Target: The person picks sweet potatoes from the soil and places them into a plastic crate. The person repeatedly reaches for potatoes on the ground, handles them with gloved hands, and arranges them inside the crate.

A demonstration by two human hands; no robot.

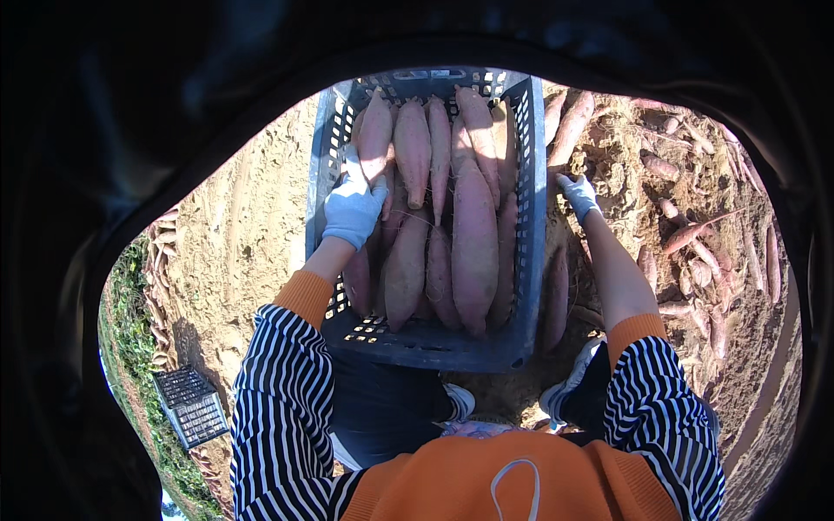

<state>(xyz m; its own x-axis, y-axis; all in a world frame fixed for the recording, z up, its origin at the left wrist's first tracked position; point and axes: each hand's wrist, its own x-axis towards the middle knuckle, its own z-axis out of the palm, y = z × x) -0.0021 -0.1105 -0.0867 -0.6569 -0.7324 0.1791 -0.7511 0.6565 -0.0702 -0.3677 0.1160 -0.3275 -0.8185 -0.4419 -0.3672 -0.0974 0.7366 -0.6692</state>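
Observation:
A black plastic crate (539, 215) with slotted sides stands before me, holding several sweet potatoes (474, 247). My left hand (355, 202), in a pale glove with bare fingertips partly hidden, is inside the crate at the left, closed around the lower end of an upright sweet potato (375, 133). Outside the crate's right wall, my right hand (579, 195), also gloved, reaches to the ground beside the lower end of a long sweet potato (572, 127). Whether its fingers grip that root is not clear. Another sweet potato (557, 299) lies along the crate's right side.
More sweet potatoes (700, 264) are scattered over the soil at the right. Another crate (190, 407) stands at the lower left, near a row of sweet potatoes (158, 286) and green plants (130, 312). My shoes (573, 384) are close below the near crate.

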